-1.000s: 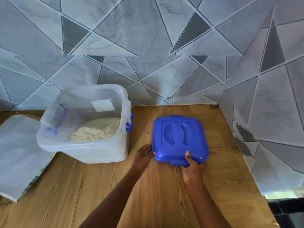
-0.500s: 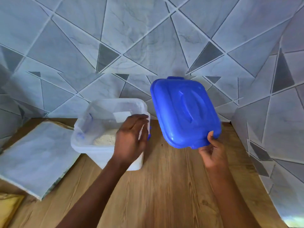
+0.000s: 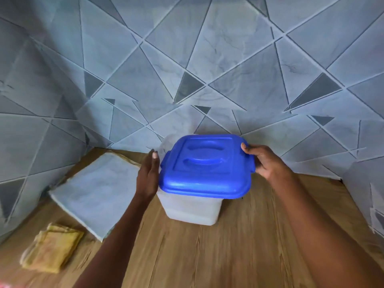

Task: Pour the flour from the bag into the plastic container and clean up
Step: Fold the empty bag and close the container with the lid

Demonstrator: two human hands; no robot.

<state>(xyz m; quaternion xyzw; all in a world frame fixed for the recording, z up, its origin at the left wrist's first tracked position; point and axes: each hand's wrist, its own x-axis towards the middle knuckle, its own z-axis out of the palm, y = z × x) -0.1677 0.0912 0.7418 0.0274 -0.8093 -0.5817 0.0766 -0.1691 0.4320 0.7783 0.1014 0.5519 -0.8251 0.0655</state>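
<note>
The clear plastic container stands on the wooden counter near the back wall. The blue lid lies on top of it, slightly tilted, and hides the flour inside. My right hand grips the lid's right edge by its tab. My left hand is flat with fingers extended against the container's left side, beside the lid's left edge. The flat pale bag lies on the counter to the left of the container.
A folded yellow cloth lies at the front left of the wooden counter. Tiled walls close in the back, left and right sides.
My right hand has carried the blue lid from mid-air down onto the container. My left hand has shifted from the container's rim to its left side. The view has shifted right.
</note>
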